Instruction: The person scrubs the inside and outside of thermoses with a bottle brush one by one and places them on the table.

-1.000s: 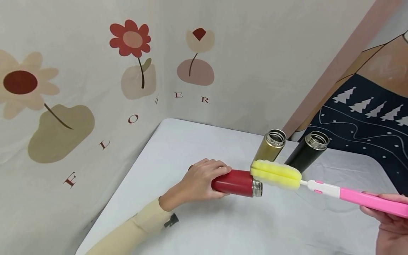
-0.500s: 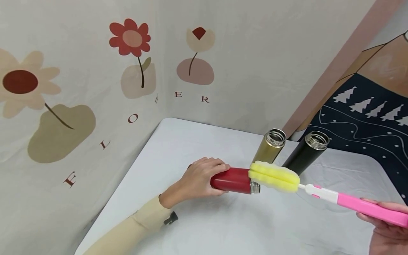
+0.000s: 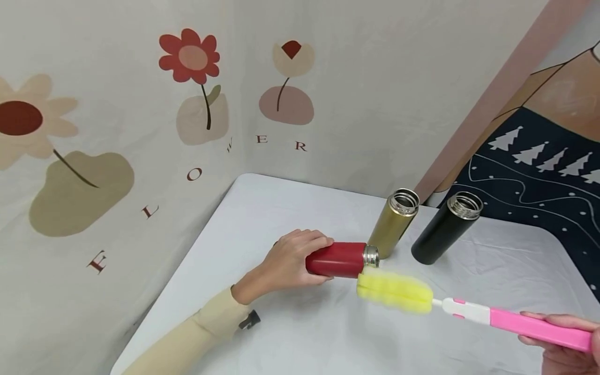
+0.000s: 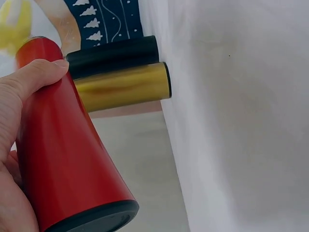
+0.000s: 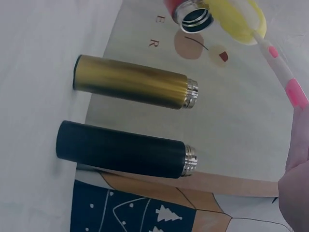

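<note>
My left hand (image 3: 292, 260) grips a red thermos bottle (image 3: 336, 259) around its body. The bottle lies on its side in the air, its steel mouth pointing right; its dark base (image 4: 94, 220) shows in the left wrist view. In my right hand (image 3: 564, 338) is a bottle brush by its pink handle (image 3: 534, 329). The brush's yellow sponge head (image 3: 394, 292) is outside the red bottle, just below its mouth in the head view. The right wrist view shows the open bottle mouth (image 5: 195, 18) beside the sponge.
A gold thermos bottle (image 3: 391, 226) and a black thermos bottle (image 3: 445, 232) stand uncapped at the back right of the white table (image 3: 290, 203). Behind the table hangs a cloth (image 3: 375, 104) with printed flowers; a dark blue print with white trees (image 3: 544, 172) is at the right.
The brush has moved down and slightly left, its sponge going from in front of the gold bottle to below the red bottle's mouth. The red bottle has shifted slightly up and left.
</note>
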Tool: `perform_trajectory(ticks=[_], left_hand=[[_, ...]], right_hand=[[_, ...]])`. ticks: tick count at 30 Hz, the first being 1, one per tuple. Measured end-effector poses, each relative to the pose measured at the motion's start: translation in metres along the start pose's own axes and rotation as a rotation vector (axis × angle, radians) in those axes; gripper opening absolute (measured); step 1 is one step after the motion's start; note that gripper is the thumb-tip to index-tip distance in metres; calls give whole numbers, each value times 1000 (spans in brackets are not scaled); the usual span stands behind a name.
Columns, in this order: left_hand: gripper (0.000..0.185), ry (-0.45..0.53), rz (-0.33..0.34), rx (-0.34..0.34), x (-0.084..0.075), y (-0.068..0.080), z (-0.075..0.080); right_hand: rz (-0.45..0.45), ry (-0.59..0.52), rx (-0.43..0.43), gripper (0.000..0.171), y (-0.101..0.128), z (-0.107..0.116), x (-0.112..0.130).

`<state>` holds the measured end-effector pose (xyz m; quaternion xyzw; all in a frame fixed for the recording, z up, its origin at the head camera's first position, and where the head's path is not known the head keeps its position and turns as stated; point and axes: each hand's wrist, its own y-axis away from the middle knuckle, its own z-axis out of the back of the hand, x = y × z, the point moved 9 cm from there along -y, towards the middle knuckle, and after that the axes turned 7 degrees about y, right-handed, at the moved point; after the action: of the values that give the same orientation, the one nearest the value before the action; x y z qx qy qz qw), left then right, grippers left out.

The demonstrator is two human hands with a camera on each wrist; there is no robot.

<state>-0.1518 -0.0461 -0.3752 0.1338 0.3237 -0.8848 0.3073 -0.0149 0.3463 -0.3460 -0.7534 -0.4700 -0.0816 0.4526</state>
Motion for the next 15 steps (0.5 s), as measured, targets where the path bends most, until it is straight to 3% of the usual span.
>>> perform_trajectory(ticks=[2, 6, 10, 12, 15], left_hand=[[65, 46, 6, -25, 3, 2, 3], [65, 136, -11, -75, 5, 5, 9], [66, 160, -57, -81, 3, 8, 11], [67, 159, -78, -75, 2, 10, 11], [68, 169, -100, -67, 2, 12, 10]], right_hand=[[-72, 65, -43, 57, 3, 8, -3], [-69, 194, -191, 53, 5, 21, -9], [-1, 230, -351, 45, -1, 26, -15], [22, 253, -374, 46, -5, 24, -16], [71, 256, -345, 51, -11, 19, -16]])
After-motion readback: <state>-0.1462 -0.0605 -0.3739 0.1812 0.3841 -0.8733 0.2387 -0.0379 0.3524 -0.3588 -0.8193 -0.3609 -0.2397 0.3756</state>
